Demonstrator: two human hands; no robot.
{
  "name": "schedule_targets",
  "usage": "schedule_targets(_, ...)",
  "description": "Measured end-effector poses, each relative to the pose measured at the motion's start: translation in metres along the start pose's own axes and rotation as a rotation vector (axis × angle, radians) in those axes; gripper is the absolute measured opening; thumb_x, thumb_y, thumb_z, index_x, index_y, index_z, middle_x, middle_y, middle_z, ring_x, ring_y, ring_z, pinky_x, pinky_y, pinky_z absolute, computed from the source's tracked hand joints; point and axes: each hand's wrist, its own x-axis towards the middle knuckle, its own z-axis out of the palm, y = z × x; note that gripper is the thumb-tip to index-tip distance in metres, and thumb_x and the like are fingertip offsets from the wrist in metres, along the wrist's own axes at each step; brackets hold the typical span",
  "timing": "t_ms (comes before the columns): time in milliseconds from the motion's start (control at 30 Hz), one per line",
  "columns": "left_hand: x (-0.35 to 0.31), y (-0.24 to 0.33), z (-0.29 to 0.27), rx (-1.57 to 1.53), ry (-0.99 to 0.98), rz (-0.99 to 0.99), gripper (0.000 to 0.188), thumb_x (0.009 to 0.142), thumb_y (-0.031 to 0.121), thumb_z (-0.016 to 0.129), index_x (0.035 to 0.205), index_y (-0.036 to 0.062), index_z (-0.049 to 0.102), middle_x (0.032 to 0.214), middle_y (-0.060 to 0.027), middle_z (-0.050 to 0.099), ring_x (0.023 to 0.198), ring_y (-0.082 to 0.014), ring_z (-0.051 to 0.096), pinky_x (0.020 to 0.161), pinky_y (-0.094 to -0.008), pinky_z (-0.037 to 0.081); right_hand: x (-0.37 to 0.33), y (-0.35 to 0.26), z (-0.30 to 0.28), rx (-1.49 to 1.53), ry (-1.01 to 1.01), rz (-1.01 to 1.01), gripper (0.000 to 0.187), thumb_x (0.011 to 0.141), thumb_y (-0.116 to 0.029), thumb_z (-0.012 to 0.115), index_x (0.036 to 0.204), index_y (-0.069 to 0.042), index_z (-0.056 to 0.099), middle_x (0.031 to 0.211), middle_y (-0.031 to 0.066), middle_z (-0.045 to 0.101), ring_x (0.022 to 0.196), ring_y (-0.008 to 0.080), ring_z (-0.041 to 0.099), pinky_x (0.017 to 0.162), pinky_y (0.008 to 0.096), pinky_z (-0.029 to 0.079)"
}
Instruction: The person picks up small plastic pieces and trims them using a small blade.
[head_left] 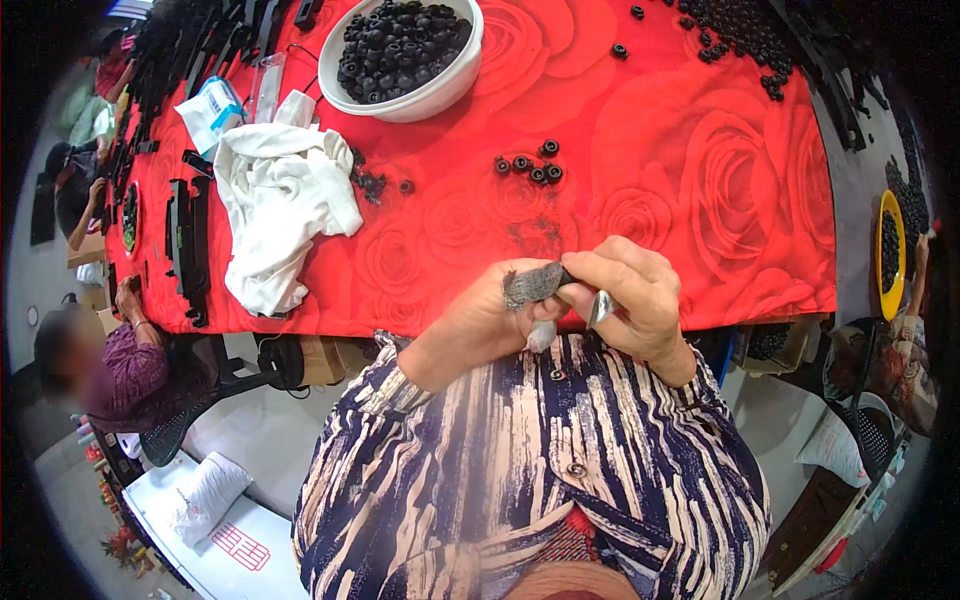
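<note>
My left hand point(470, 318) and my right hand point(635, 295) meet close in front of my body, over the table's near edge. A grey fabric finger cover point(535, 286) wraps one finger of the left hand, and a whitish cover point(541, 336) is on another. Between the hands a small black part point(567, 275) is pinched, mostly hidden by fingers. The right hand's closed fingers also hold a shiny metal tool point(600, 309); its full shape is hidden. Beyond the hands, several black ring-shaped parts point(538, 174) lie in a loose group on the red cloth.
A white bowl point(455, 88) full of black round parts stands at the far middle. Left of it lie a crumpled white cloth point(280, 200) and long black plastic pieces point(188, 250). More black parts point(715, 30) spread far right. Co-workers point(140, 365) sit at both sides.
</note>
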Motion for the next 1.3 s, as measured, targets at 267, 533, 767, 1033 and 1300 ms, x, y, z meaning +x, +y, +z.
schedule_targets(267,-0.001,-0.006,-0.012,-0.001,-0.063,0.012,0.026,0.086,0.019,0.056,0.098,-0.0031,0.059,0.087,-0.0134,0.065,0.078,-0.0208,0.063,0.068,-0.0322,0.052,-0.001,-0.009,0.003,-0.143,0.057,-0.218,0.023,0.062,-0.001,0.072,0.082,0.004,0.062,0.063,0.0082,0.052,0.048,0.0201,0.049,0.042,0.0305,0.037)
schedule_targets(533,-0.030,0.088,0.036,0.908,0.478,0.827,0.020,0.083,0.005,0.053,0.097,-0.0023,0.064,0.082,-0.0092,0.064,0.063,-0.0144,0.059,0.052,-0.0246,0.048,-0.017,0.000,-0.002,-0.155,0.217,0.117,0.015,0.070,0.007,0.066,0.080,-0.001,0.058,0.062,0.0068,0.053,0.050,0.0182,0.048,0.043,0.0280,0.035)
schedule_targets(767,0.006,0.199,0.008,1.314,0.687,1.164,0.031,0.079,-0.003,0.057,0.111,-0.0022,0.060,0.085,-0.0057,0.065,0.066,-0.0087,0.058,0.055,-0.0207,0.045,-0.022,0.013,0.005,-0.116,0.181,0.184,0.013,0.072,0.002,0.066,0.081,-0.003,0.058,0.062,0.0075,0.048,0.050,0.0192,0.046,0.045,0.0294,0.035)
schedule_targets(1033,0.018,0.182,-0.006,1.665,0.658,1.395,0.026,0.078,-0.004,0.056,0.100,0.0050,0.067,0.090,-0.0060,0.065,0.080,-0.0106,0.057,0.070,-0.0237,0.045,-0.021,0.011,0.001,-0.151,0.137,0.204,0.014,0.071,0.002,0.067,0.080,-0.003,0.058,0.061,0.0087,0.047,0.049,0.0207,0.047,0.044,0.0310,0.035)
schedule_targets(1300,0.012,0.122,0.013,1.873,0.385,1.093,0.020,0.078,-0.002,0.062,0.097,0.0014,0.065,0.085,-0.0098,0.062,0.079,-0.0176,0.061,0.070,-0.0282,0.047,-0.023,0.014,0.000,-0.170,0.119,0.211,0.016,0.070,0.001,0.068,0.080,-0.003,0.058,0.061,0.0084,0.048,0.049,0.0211,0.048,0.044,0.0313,0.036)
